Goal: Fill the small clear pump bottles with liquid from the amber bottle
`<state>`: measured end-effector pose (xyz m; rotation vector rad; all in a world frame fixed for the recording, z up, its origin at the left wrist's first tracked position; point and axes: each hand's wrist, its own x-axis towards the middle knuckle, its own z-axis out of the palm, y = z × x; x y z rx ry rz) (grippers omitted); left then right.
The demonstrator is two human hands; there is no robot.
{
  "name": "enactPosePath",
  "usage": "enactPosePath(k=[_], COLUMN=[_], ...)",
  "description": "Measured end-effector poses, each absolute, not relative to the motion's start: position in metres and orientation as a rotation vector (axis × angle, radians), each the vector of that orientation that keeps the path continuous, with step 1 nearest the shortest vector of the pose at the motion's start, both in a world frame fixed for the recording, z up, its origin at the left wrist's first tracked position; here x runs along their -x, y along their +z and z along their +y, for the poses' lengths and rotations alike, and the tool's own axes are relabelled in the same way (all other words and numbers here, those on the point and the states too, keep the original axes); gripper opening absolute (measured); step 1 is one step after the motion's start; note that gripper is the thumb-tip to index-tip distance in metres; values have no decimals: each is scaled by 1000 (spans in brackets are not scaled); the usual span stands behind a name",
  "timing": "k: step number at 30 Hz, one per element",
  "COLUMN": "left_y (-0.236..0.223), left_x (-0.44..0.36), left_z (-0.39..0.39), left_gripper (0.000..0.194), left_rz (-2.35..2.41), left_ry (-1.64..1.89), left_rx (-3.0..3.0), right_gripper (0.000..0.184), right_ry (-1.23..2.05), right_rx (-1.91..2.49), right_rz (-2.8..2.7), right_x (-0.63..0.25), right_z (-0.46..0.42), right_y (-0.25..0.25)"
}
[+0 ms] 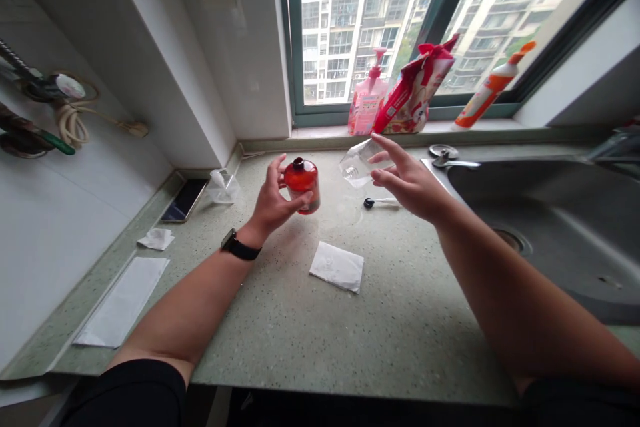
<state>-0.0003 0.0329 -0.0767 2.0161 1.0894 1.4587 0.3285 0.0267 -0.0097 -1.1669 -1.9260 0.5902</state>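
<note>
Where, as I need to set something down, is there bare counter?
The widest bare patch is the counter between both forearms, nearer than the folded tissue. A narrow gap lies between tissue and red bottle. It is crowded around the right hand, clear container and black-ended piece.

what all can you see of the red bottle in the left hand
The red bottle looks like translucent, shiny plastic or glass, with a broad rounded body, sloping shoulders and a short, darker neck that has no cap on it. A greyish patch shows low on its side, too blurred to identify. It stands roughly upright over the green speckled counter; whether its base touches down is unclear. The left hand grips it, thumb across the lower front and fingers around the far side.
</note>
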Motion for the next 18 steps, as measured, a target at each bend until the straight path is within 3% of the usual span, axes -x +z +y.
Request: enactPosePath(k=[10, 18], left_y=[-101, -112], left_x=[48, 38], left_z=[70, 72], left_gripper=[107, 111], left_rz=[1430, 1393], left_ry=[1507, 1441], left_rx=[-1896, -1834], right_gripper=[81, 77], right_ry=[855, 875], right_rx=[1207, 1237], right_rz=[-1754, -1689], right_x=[-316, -307], right_z=[34, 36], right_y=[-21, -33])
